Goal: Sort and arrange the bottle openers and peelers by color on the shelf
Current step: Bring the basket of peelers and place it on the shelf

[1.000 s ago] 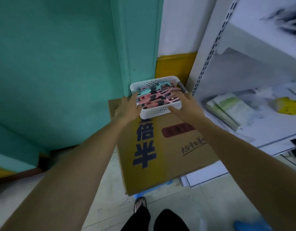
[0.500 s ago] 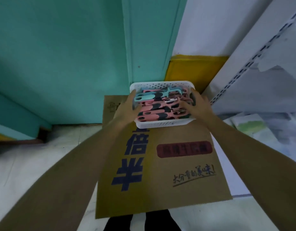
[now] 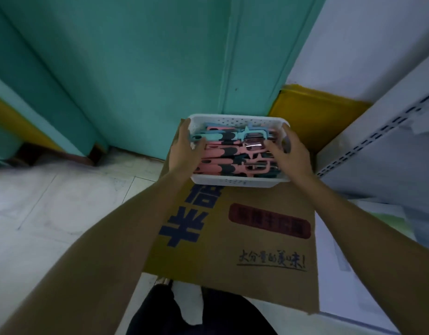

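Note:
A white perforated basket stands on the far end of a cardboard box. It is packed with pink peelers in rows, and a teal peeler lies across the top at the back. My left hand grips the basket's left wall, thumb outside at the corner and fingers inside over the handles. My right hand grips the right wall the same way, its fingers lying on the peelers' metal heads. I cannot pick out any bottle openers.
A white metal shelf upright with slots rises on the right, with papers low beside it. A teal wall and a yellow panel stand behind the basket. Tiled floor lies to the left. My dark trousers show at the bottom.
The view has swung left and down, so the shelf has slid toward the right edge. Both hands stay at the basket's sides, with their fingers now further inside over the peelers.

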`<state>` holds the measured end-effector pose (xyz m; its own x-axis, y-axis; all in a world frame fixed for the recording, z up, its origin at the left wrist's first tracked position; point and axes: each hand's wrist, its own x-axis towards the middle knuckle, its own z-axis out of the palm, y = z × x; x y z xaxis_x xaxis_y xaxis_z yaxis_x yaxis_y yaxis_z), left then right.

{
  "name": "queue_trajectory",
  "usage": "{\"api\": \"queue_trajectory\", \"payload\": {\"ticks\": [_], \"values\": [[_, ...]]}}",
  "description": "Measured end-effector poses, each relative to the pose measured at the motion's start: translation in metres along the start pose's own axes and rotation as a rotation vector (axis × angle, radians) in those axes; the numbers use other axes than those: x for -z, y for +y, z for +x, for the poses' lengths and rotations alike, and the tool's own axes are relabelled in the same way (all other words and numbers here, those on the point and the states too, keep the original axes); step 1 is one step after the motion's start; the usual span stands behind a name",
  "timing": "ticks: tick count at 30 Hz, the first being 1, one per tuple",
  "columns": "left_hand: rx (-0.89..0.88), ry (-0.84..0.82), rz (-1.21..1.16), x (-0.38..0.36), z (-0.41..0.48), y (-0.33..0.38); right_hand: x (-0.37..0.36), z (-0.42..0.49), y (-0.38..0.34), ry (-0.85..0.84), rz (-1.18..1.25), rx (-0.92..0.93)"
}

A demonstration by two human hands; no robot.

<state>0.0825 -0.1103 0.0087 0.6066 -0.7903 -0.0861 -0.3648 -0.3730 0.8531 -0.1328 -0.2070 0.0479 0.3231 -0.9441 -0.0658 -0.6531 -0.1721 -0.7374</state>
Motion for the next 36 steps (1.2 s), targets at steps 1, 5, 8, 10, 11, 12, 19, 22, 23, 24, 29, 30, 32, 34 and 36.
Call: {"api": "queue_trajectory", "payload": {"ticks": [1, 5, 8, 10, 11, 12, 19, 22, 23, 24, 29, 30, 32, 34, 36], "values": [[0.007, 0.030, 0.016, 0.014, -0.005, -0.006, -0.007, -0.003, -0.015, -0.014, 0.005, 0.030], [0.065, 0.194, 0.024, 0.089, -0.029, -0.037, -0.054, -0.014, -0.075, -0.127, -0.022, 0.170], [0.112, 0.342, 0.057, 0.163, -0.061, -0.067, -0.109, -0.035, -0.132, -0.242, -0.057, 0.304], [0.180, 0.435, 0.069, 0.217, -0.090, -0.091, -0.155, -0.055, -0.172, -0.347, -0.072, 0.363], [0.227, 0.479, 0.074, 0.244, -0.108, -0.107, -0.180, -0.068, -0.192, -0.395, -0.073, 0.408], [0.269, 0.521, 0.079, 0.270, -0.128, -0.124, -0.206, -0.083, -0.211, -0.430, -0.067, 0.466], [0.557, 0.850, 0.137, 0.437, -0.317, -0.242, -0.379, -0.259, -0.345, -0.705, -0.091, 0.756], [0.675, 1.028, 0.186, 0.486, -0.403, -0.284, -0.437, -0.349, -0.389, -0.864, -0.062, 0.869], [0.717, 1.084, 0.195, 0.498, -0.431, -0.295, -0.455, -0.378, -0.401, -0.922, -0.058, 0.907], [0.756, 1.139, 0.198, 0.509, -0.459, -0.305, -0.471, -0.408, -0.412, -0.977, -0.059, 0.947], [1.026, 1.403, 0.234, 0.536, -0.587, -0.342, -0.545, -0.551, -0.450, -1.265, -0.096, 1.149], [1.075, 1.452, 0.246, 0.538, -0.611, -0.348, -0.557, -0.578, -0.456, -1.315, -0.093, 1.203], [1.162, 1.551, 0.239, 0.543, -0.656, -0.358, -0.580, -0.633, -0.467, -1.396, -0.112, 1.315], [1.242, 1.633, 0.230, 0.551, -0.696, -0.365, -0.602, -0.686, -0.478, -1.473, -0.125, 1.394], [1.293, 1.715, 0.229, 0.562, -0.730, -0.372, -0.620, -0.737, -0.490, -1.558, -0.088, 1.476]]}}
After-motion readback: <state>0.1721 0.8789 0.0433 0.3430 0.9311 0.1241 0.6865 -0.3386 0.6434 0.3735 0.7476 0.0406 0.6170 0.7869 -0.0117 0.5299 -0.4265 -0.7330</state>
